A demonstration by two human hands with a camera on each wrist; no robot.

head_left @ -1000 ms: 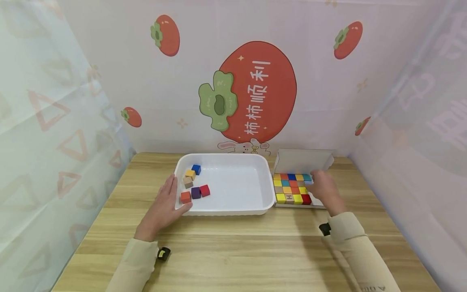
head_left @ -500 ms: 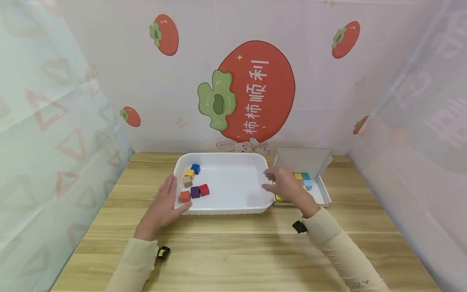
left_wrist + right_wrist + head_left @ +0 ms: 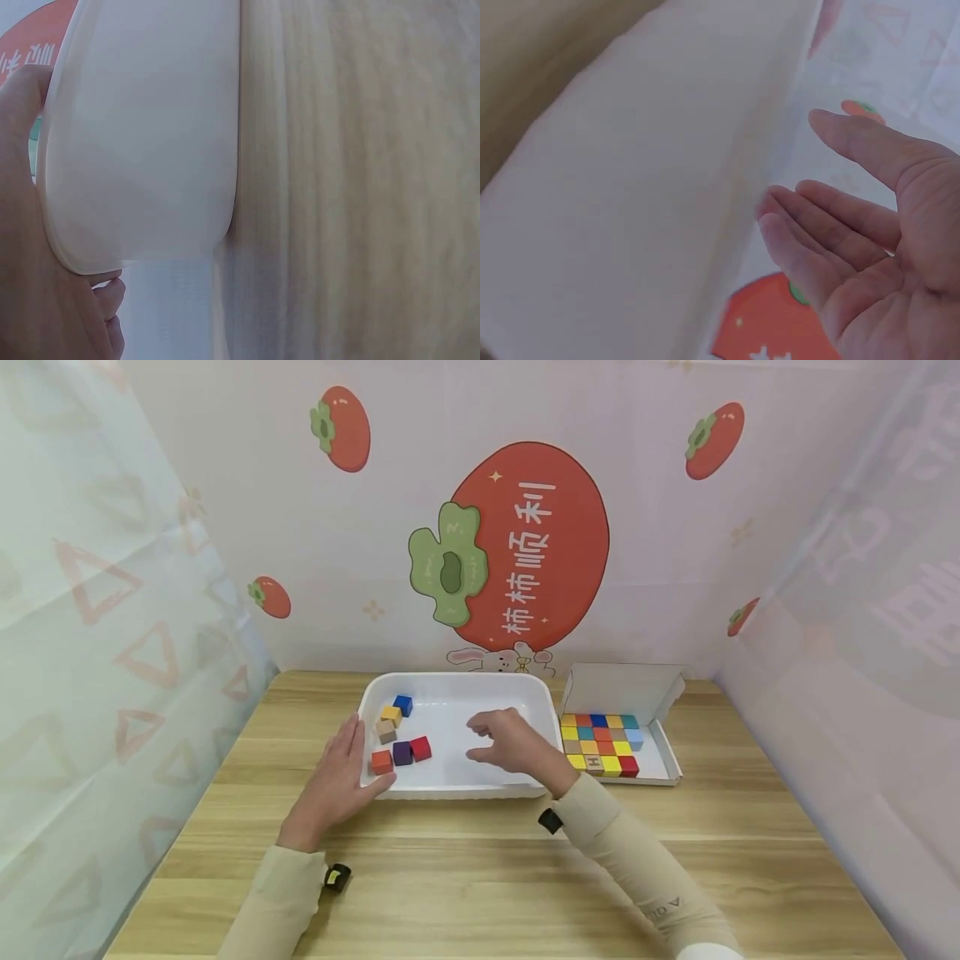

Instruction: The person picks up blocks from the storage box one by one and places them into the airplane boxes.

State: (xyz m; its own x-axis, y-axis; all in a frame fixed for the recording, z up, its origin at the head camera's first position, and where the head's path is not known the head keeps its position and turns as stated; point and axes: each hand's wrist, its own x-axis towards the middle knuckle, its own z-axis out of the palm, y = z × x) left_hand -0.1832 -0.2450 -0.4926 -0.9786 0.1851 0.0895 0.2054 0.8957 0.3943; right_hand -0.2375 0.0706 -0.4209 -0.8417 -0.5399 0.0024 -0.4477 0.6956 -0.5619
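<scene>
My left hand (image 3: 330, 789) rests at the near left corner of the white tray (image 3: 480, 792), fingers along its left side and thumb along the front rim. In the left wrist view, the thumb lies over the tray's rim. At the tray's left end sit an orange-red cube (image 3: 382, 762), a purple cube (image 3: 402, 753), a red cube (image 3: 421, 748), a plain wooden cube (image 3: 386, 732), a yellow cube (image 3: 391, 716) and a blue cube (image 3: 403, 705). Over the tray's right half hangs my right hand (image 3: 513, 742), thumb and fingers apart, nothing between them.
Right of the tray stands a white cardboard box (image 3: 663, 758) with its lid raised at the back. Rows of coloured cubes (image 3: 602, 735) fill its left part, a light blue cube (image 3: 634, 739) at their right edge. A printed cloth wall (image 3: 660, 568) rises behind the table (image 3: 465, 877).
My right hand has moved left from the cubes in the box to over the tray, its fingers parting. The left hand and the cubes in the tray stay put.
</scene>
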